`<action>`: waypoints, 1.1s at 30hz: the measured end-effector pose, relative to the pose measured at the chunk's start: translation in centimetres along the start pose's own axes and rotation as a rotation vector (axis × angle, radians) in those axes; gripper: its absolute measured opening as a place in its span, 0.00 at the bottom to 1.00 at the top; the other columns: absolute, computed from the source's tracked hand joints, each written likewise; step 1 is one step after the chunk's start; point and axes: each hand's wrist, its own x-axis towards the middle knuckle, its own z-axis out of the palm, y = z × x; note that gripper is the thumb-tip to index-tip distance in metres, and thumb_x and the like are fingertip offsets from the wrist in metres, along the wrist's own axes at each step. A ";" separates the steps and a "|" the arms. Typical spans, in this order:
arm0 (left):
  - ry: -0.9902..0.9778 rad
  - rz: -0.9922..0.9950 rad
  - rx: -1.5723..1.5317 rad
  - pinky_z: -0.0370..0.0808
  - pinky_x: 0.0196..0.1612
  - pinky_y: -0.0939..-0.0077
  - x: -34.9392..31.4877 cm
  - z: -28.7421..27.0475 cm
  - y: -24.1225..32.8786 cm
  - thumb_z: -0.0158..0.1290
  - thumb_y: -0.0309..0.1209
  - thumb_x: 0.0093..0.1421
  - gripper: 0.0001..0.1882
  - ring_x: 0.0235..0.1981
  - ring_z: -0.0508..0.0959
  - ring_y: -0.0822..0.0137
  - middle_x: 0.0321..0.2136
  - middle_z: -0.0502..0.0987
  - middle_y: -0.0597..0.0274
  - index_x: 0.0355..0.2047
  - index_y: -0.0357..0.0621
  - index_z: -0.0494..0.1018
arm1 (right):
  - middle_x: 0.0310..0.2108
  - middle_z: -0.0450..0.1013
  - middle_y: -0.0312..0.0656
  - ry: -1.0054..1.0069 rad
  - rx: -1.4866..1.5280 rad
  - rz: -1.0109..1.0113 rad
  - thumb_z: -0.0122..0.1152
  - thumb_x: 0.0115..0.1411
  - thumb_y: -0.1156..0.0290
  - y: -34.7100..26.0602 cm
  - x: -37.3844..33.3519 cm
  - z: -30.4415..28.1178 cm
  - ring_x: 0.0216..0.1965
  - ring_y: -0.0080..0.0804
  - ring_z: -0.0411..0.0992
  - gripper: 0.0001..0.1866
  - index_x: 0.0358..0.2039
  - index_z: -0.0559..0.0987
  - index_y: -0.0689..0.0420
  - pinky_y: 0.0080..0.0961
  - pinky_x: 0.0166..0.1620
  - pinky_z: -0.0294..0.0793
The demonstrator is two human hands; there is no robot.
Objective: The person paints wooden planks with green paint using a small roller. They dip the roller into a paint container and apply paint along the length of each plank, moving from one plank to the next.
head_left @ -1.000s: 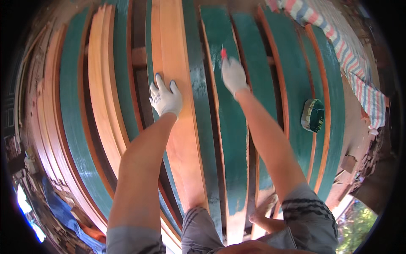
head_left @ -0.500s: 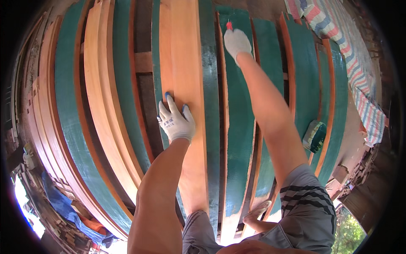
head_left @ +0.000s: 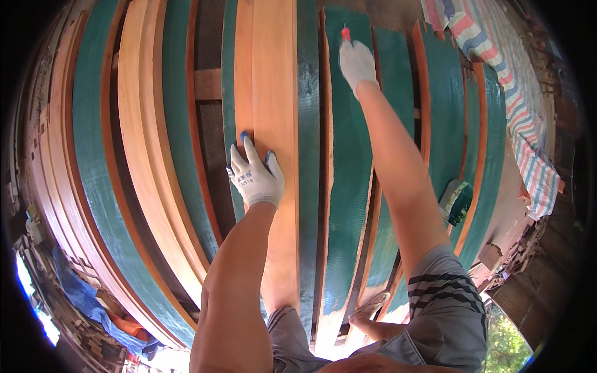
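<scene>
My left hand (head_left: 256, 177), in a white glove with blue fingertips, lies with fingers spread on a bare tan wooden board (head_left: 277, 93). It presses flat and holds nothing. Farther off to the right, my right hand (head_left: 358, 65), also gloved in white, is closed around a paintbrush (head_left: 346, 33). Only the brush's red handle end sticks out past the fingers; its bristles are hidden under the hand. Beneath that hand runs a long board painted dark green (head_left: 348, 168), with a pale unpainted stretch at its near end.
A cut-open container with green paint (head_left: 459, 204) stands among the boards at right. More green boards (head_left: 443, 112) and bare planks (head_left: 142, 93) lie side by side, with dark gaps between. Striped sheeting (head_left: 528, 143) is at far right. My sandalled foot (head_left: 371, 309) rests on the boards.
My right hand has shifted slightly nearer along the green board with the brush. My left hand stays flat on the bare board. The whole view has shifted slightly.
</scene>
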 end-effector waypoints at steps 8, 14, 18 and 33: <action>0.003 -0.016 0.022 0.54 0.72 0.31 -0.2 0.0 -0.8 0.50 0.47 0.72 0.41 0.70 0.63 0.33 0.73 0.55 0.28 0.79 0.47 0.52 | 0.55 0.81 0.58 -0.226 -0.028 0.209 0.44 0.72 0.54 -4.3 -0.7 -3.7 0.58 0.59 0.79 0.28 0.52 0.85 0.62 0.49 0.61 0.76; -0.016 -0.015 0.014 0.55 0.72 0.32 -0.1 0.1 -0.6 0.50 0.47 0.72 0.41 0.71 0.62 0.33 0.73 0.54 0.28 0.79 0.46 0.52 | 0.55 0.80 0.60 -0.144 -0.028 0.142 0.42 0.72 0.55 -4.9 0.7 -4.1 0.58 0.61 0.78 0.29 0.51 0.85 0.63 0.51 0.61 0.76; 0.029 0.000 0.044 0.60 0.71 0.39 0.0 -0.2 -0.3 0.51 0.44 0.71 0.39 0.69 0.64 0.31 0.72 0.57 0.27 0.78 0.45 0.55 | 0.52 0.81 0.61 -0.165 0.042 0.241 0.41 0.72 0.54 -6.6 -0.7 -4.8 0.55 0.62 0.79 0.29 0.48 0.85 0.63 0.51 0.59 0.77; -0.010 -0.031 -0.009 0.54 0.73 0.33 0.1 -0.3 -0.2 0.50 0.47 0.72 0.40 0.72 0.61 0.35 0.74 0.54 0.30 0.79 0.48 0.53 | 0.36 0.82 0.60 -0.001 -0.008 0.091 0.46 0.76 0.54 -1.7 -15.1 -3.4 0.41 0.63 0.80 0.22 0.41 0.80 0.60 0.58 0.49 0.77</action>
